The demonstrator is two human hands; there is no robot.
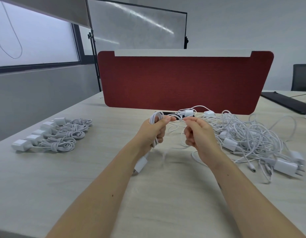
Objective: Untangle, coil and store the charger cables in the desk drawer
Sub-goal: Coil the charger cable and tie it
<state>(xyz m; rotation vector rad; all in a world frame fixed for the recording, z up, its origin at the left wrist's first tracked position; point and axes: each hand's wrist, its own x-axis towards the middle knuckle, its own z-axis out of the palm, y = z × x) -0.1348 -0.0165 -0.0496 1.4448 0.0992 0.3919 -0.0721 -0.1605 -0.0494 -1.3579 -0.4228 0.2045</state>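
Observation:
My left hand (154, 132) grips a partly wound coil of white charger cable (155, 117) above the desk; its white plug adapter (140, 164) hangs below my wrist. My right hand (199, 134) pinches the free run of the same cable between thumb and fingertips, close to the left hand. A tangled heap of white cables and adapters (248, 140) lies on the desk to the right. Several coiled chargers (63, 134) lie in a row at the left. No drawer is in view.
A red fabric divider (183, 79) stands across the back of the light wooden desk (166, 194). A black flat item (286, 102) lies at the far right, with a dark chair (302, 76) behind it. A whiteboard stands beyond the divider.

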